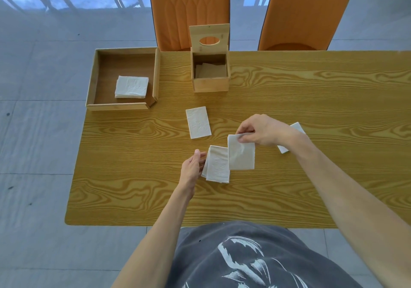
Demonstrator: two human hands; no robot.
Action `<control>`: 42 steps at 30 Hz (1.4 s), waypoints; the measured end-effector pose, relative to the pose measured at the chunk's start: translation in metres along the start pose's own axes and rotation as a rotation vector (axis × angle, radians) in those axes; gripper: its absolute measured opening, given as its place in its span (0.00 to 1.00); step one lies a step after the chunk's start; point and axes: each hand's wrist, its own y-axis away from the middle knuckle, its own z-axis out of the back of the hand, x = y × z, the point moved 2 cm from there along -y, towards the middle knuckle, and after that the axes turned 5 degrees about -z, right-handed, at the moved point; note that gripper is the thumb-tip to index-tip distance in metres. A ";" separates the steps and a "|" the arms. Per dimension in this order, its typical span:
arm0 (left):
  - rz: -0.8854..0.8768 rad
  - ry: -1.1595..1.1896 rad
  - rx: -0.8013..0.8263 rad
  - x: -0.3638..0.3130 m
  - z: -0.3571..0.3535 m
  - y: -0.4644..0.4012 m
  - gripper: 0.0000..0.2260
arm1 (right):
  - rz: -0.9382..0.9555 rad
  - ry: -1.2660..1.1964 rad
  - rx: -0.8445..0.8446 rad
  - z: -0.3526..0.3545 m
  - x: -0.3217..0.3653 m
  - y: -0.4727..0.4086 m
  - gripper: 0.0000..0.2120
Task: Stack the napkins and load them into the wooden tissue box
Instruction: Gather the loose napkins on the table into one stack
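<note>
My left hand [193,166] grips a small stack of white napkins [216,164] by its left edge, just above the table. My right hand [259,130] pinches the top edge of a single napkin [241,153], which hangs beside and partly over the stack. One folded napkin [198,122] lies flat on the table further back. Another napkin [295,130] lies behind my right wrist, partly hidden. The wooden tissue box [210,83] stands at the back with its slotted lid [209,37] swung upright; napkins lie inside it.
A wooden tray [93,81] at the back left corner of the table [133,176] holds a pile of white napkins [131,86]. Two orange chairs [189,9] stand behind the table. The table's front edge is near my body.
</note>
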 end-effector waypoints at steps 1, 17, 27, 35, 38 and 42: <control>-0.003 0.008 -0.002 0.000 0.000 0.000 0.21 | 0.001 -0.031 0.055 -0.004 0.004 -0.002 0.07; -0.076 -0.022 -0.023 0.008 -0.002 -0.002 0.10 | -0.088 -0.108 -0.244 -0.099 -0.017 -0.048 0.09; -0.175 -0.167 -0.098 0.013 -0.014 -0.003 0.19 | -0.115 0.015 -0.495 -0.108 -0.025 -0.038 0.18; -0.196 -0.225 -0.125 0.015 -0.024 -0.009 0.19 | -0.367 -0.105 -0.730 -0.046 -0.096 -0.012 0.16; -0.204 -0.220 -0.115 0.015 -0.030 -0.008 0.19 | -0.477 -0.116 -0.784 -0.025 -0.121 -0.004 0.18; -0.196 -0.198 -0.083 0.014 -0.042 -0.007 0.19 | -0.604 -0.084 -0.798 -0.011 -0.140 0.003 0.24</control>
